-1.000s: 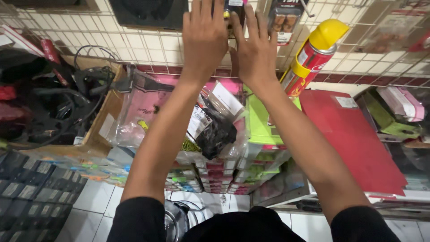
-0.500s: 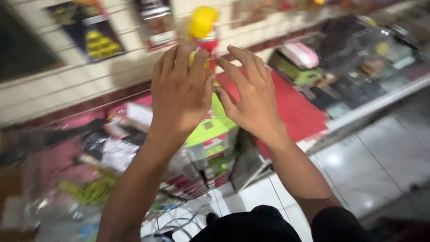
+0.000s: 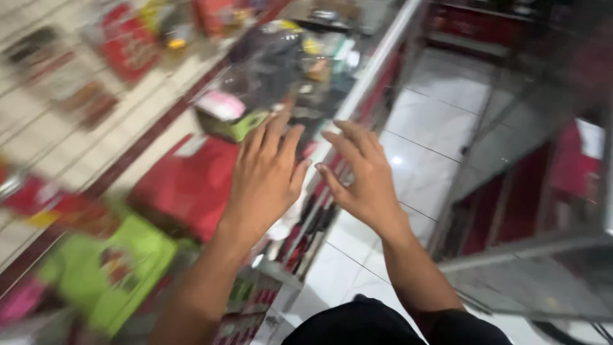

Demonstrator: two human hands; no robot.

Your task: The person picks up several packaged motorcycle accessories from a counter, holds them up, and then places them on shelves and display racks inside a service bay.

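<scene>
Both hands are raised in front of the person, empty and holding nothing. The left hand [image 3: 268, 169] has its fingers spread and slightly fanned, palm away from the camera; the right hand [image 3: 364, 176] is open too, fingers loosely curved and apart. The 2 hands sit just beside each other without touching.

The picture is blurred by head motion, so details are soft. Taking the red folder [image 3: 185, 182] as the landmark: the left hand hovers over its right edge, nearest to it of all the goods, though whether it touches cannot be told. Above the folder lies a pink and green pack [image 3: 230, 115]; left and below it sits a green box [image 3: 108, 265]. Right of the folder runs the metal edge of the glass desk [image 3: 377, 64], and beyond that the white tiled floor [image 3: 434, 140], over which the right hand hangs.

As a judgement, the hands look to be between grasps, passing along the display with nothing picked. Any grasp from here would call for lowering the left hand onto the folder and closing the fingers on its edge.
</scene>
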